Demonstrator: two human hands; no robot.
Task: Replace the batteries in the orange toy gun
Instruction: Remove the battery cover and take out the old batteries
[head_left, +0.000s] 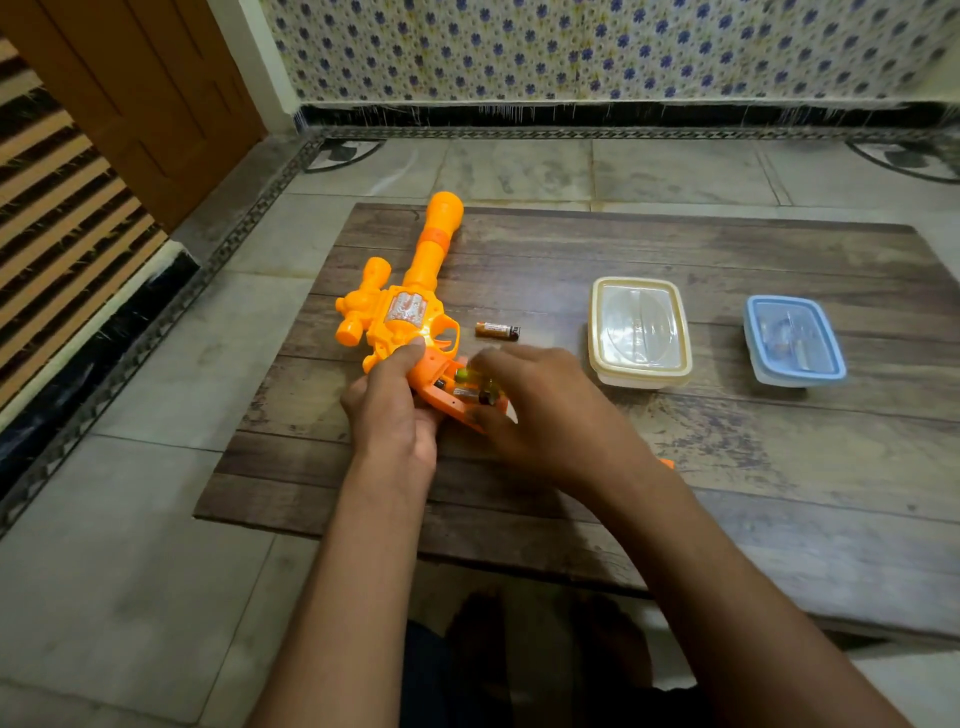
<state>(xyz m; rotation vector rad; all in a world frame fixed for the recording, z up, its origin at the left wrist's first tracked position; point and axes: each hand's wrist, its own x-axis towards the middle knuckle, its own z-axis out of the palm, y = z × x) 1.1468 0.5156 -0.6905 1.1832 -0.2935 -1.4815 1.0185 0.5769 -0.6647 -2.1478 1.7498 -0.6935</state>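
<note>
On a low wooden board (675, 441), left hand (395, 415) grips the orange toy gun (410, 317); right hand (545, 400) pinches batteries (467, 384) in its open handle; seating them squarely, polarity matched, seems key.

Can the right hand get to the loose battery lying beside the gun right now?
Probably yes: the loose battery lies uncovered on the board just beyond the right hand, though its fingers are busy at the toy gun's grip.

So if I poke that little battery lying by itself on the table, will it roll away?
Probably. The loose battery is a smooth round cylinder lying on its side, so a sideways poke would likely roll it. The wooden table looks flat, so it may not go far. It looks stiff, not squashy.
</note>
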